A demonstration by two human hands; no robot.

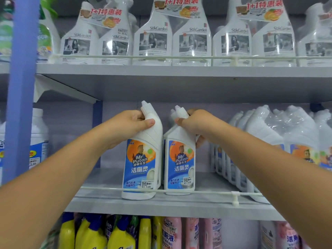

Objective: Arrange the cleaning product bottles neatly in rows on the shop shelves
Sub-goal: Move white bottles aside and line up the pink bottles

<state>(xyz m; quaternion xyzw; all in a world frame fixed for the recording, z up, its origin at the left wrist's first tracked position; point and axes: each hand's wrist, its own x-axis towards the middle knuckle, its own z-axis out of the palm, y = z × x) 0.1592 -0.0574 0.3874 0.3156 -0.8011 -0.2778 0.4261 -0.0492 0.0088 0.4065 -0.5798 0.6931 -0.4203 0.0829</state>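
Matt white plastic is seen on the toilet-cleaner bottles (143,150), with glossy printed labels (139,164). The shelf (161,203) is smooth grey painted metal; clear glossy film wraps the upper bottles (192,38).

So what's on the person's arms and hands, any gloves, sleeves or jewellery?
Nothing worn that shows. The left hand and right hand are bare, with no gloves, and no rings can be seen. Both forearms are uncovered right down to the frame's lower edge: no sleeves, watch or wristband in view.
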